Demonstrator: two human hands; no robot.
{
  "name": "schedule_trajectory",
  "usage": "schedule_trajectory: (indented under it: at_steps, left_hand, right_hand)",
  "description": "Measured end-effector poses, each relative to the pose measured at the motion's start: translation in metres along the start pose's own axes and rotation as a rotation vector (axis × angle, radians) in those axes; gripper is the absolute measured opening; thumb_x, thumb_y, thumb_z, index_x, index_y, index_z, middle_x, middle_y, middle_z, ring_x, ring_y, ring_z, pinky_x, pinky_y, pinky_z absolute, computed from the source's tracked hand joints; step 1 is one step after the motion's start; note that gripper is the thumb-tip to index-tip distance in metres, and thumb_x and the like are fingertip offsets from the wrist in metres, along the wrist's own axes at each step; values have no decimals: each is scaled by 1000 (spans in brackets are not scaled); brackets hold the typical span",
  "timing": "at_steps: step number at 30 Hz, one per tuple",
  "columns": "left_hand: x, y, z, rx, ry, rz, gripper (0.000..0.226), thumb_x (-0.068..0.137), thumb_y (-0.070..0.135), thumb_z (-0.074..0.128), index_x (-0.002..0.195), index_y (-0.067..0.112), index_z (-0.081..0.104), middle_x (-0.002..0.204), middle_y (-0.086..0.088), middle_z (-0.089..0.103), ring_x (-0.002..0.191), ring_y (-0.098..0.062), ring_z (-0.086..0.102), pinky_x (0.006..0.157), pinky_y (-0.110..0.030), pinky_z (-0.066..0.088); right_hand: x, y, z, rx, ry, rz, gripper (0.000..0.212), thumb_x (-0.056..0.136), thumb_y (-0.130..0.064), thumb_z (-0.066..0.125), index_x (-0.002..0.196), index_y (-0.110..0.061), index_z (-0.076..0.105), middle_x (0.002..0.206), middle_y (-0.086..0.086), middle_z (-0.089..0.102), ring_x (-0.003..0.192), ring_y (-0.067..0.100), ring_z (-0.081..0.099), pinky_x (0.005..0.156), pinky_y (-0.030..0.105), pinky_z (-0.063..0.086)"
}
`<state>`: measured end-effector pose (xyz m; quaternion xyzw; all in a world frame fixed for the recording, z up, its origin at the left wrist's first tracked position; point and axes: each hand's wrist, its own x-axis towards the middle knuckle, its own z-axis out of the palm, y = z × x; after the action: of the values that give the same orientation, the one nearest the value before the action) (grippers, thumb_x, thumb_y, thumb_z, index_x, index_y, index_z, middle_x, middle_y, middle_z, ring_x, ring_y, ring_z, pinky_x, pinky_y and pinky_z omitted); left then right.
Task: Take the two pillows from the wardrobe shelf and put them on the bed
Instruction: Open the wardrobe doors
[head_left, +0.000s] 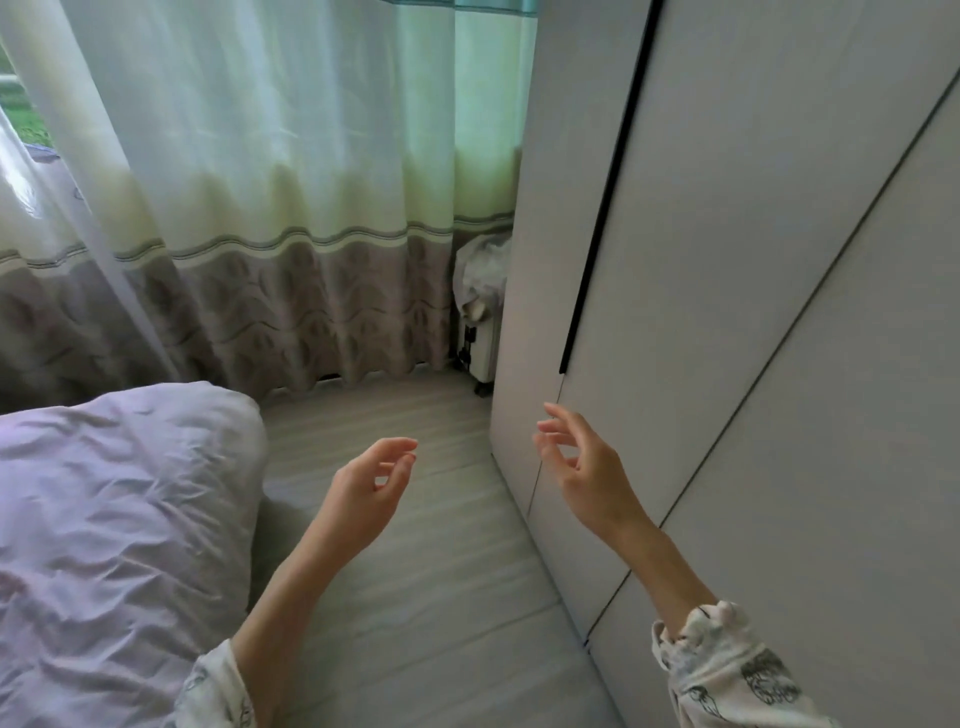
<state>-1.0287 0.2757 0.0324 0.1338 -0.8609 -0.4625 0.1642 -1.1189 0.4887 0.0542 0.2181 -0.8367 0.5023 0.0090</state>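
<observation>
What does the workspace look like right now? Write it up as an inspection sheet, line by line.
Surface: bed at left, under a wrinkled lilac cover; pale wood floor between it and the wardrobe.
Job's things: wardrobe at right, doors closed; no pillows seen.
Clutter: white heater in the corner, something pale draped on top.
Grippers: left hand and right hand raised, fingers loosely curled, holding nothing; right hand is near the wardrobe door edge.
Cables: nothing seen.
Surroundings: curtains across the window behind the bed.
</observation>
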Motion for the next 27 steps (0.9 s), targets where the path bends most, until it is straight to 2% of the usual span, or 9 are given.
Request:
schedule_trajectory:
  at_steps: [7, 14, 16, 18, 20, 24, 27]
  left_hand:
    - [139, -24, 16, -5, -67, 41, 19, 92, 13, 54, 108, 16, 65, 97, 2, 67, 87, -8, 59, 67, 1, 39]
    - [303, -16, 43, -51, -289, 180, 18, 93, 18, 52, 106, 23, 64, 95, 7, 67, 85, 7, 57, 63, -1, 40]
    - [343, -6, 53, -82, -333, 220, 18, 93, 19, 52, 106, 22, 64, 96, 4, 68, 86, -1, 61, 71, -8, 45]
    - [376, 3, 62, -97, -376, 262, 17, 92, 19, 53, 104, 24, 64, 97, 3, 68, 92, -10, 64, 83, -24, 50]
    - [405, 11, 70, -106, -426, 316, 17, 93, 19, 52, 102, 30, 62, 98, 8, 68, 97, -11, 63, 89, -31, 50]
    - [457, 31, 90, -121, -485, 399, 20, 93, 16, 51, 108, 22, 63, 102, 4, 68, 98, -15, 63, 91, -39, 50]
    - [489, 54, 107, -185, -525, 456, 23, 94, 13, 48, 111, 19, 62, 100, 8, 65, 102, -13, 62, 94, -36, 48]
  right_hand:
    - [119, 34, 11, -2, 98, 53, 41, 91, -23, 55, 132, -20, 46, 121, -2, 57, 105, 11, 57, 87, 25, 45]
    - [225, 51, 13, -54, 355, 128, 42, 92, -23, 54, 133, -19, 44, 128, 1, 53, 106, 9, 54, 89, 23, 43]
    - [250, 52, 2, -87, 427, 141, 42, 92, -23, 54, 133, -18, 44, 129, 2, 53, 107, 11, 54, 89, 25, 43]
    - [272, 50, -14, -152, 507, 139, 43, 92, -23, 54, 133, -17, 44, 129, 2, 53, 109, 13, 53, 92, 28, 42]
    - [291, 44, -29, -243, 568, 121, 42, 93, -24, 53, 133, -17, 44, 128, 0, 52, 113, 13, 52, 94, 28, 41]
    - [331, 36, -42, -478, 663, 52, 42, 92, -20, 54, 132, -12, 47, 129, 4, 55, 120, 18, 48, 102, 30, 36]
    - [363, 32, -41, -626, 727, -24, 42, 90, -14, 57, 131, -5, 49, 132, 12, 53, 130, 26, 41, 110, 40, 30]
